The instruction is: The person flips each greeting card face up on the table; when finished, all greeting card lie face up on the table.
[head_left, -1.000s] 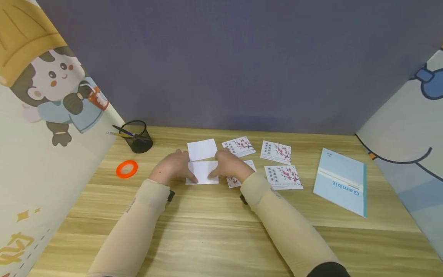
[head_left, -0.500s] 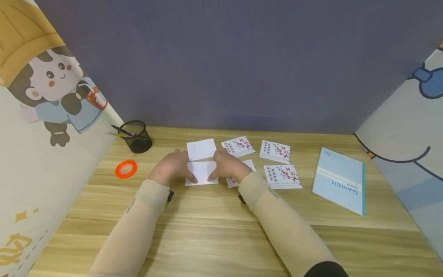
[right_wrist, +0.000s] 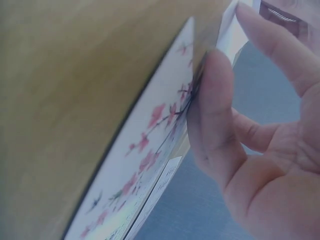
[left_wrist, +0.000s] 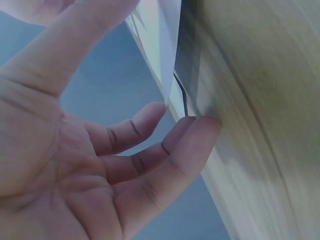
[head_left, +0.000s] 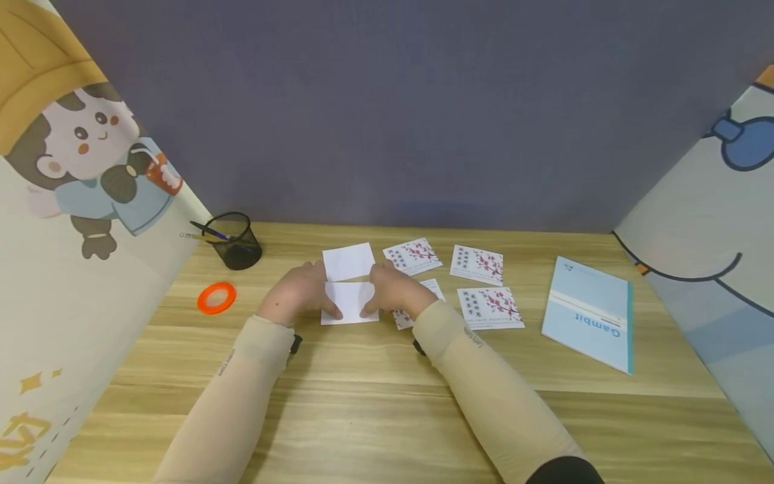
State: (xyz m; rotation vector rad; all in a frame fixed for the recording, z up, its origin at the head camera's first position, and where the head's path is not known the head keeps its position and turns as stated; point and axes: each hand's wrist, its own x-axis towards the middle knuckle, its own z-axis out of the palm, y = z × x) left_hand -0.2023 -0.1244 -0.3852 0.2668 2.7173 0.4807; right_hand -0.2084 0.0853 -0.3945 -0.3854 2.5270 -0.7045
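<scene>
A blank white card lies between my two hands in the head view, held at its sides. My left hand has its thumb on the card's left part. In the left wrist view the card stands edge-on between thumb and index fingertip, the other fingers bent near the table. My right hand holds the right side, thumb on top; the right wrist view shows its thumb tip at the card's edge. A second blank card lies just beyond. A plum-blossom card is partly hidden beneath my right hand.
More blossom cards lie to the right, two of them in a column. A light blue Gambit booklet rests at the far right. On the left are an orange ring and a black mesh pen cup with pens.
The head view has shifted slightly, moving everything a little leftward. Both hands stay on the near white card, whose near edge now bulges a little.
</scene>
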